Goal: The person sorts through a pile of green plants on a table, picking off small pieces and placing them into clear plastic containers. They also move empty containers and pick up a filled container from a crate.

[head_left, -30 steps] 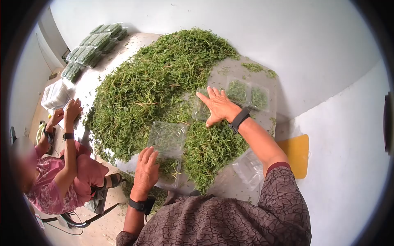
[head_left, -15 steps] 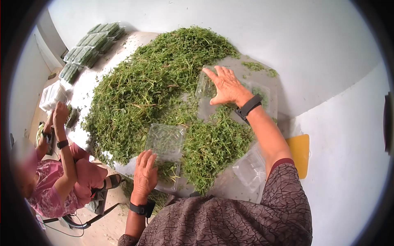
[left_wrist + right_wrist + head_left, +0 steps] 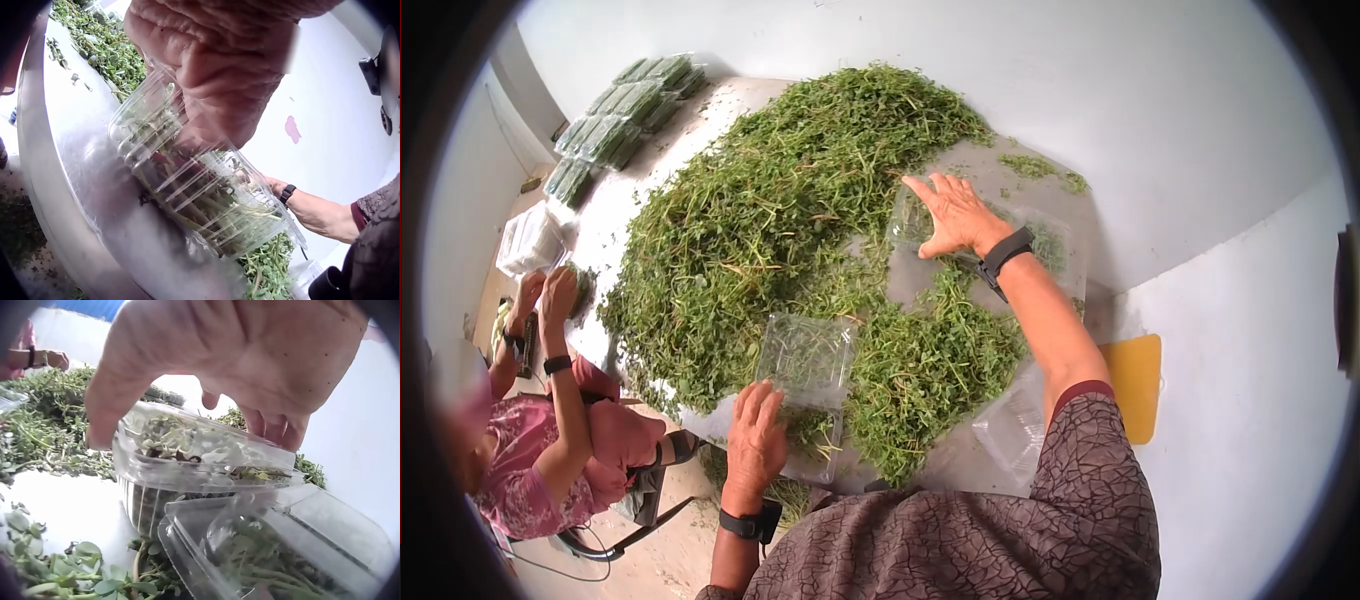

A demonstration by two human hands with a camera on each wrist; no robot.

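The left hand (image 3: 755, 440) is at the near table edge, beside an open clear box with greens in its lower half and its lid (image 3: 805, 350) folded out flat. In the left wrist view, the fingers of the left hand (image 3: 212, 81) curl over the wall of the box (image 3: 206, 194) onto the stems inside. Farther off, the right hand (image 3: 968, 215) spans a filled clear box (image 3: 908, 218). The right wrist view shows the right hand (image 3: 219, 362) arched over that box (image 3: 187, 450), thumb at one side, fingertips partly hidden at the far side.
A big heap of greens (image 3: 730, 230) covers the middle, with a smaller pile (image 3: 930, 380) nearer. More filled boxes (image 3: 1050, 245) lie by the right wrist; empty ones (image 3: 1010, 425) lie at the near right. Packed boxes (image 3: 625, 110) are stacked far left. Another person (image 3: 550, 440) sits left.
The right hand has moved away from the body and slightly right, and the filled box under it has shifted and tilted. The left hand has stayed by its box. The other person's hands have moved slightly.
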